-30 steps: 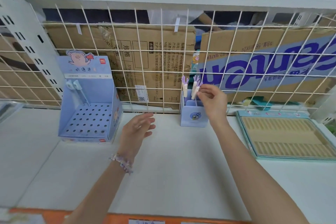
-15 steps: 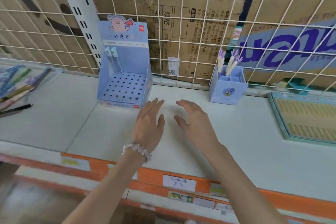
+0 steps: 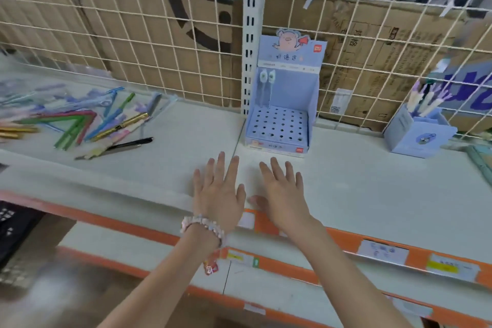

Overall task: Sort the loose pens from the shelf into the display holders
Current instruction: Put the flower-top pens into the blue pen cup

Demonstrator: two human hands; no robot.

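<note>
Head view: both hands, left [image 3: 217, 194] and right [image 3: 283, 194], flat, fingers spread, empty, mid-frame over matte white shelf [image 3: 372, 189]; blue cardboard perforated holder [image 3: 282, 125] behind; glossy loose pens [image 3: 80, 122] left.

The blue pig-topped display holder [image 3: 288, 93] bears Chinese characters under the pig, too blurred to read, and a small red brand square at its upper right corner. The cardboard boxes [image 3: 378, 42] behind the wire grid carry illegible Chinese print and a QR-code sticker [image 3: 336, 108]. Price labels [image 3: 382, 251] on the shelf's orange front edge are unreadable.
</note>
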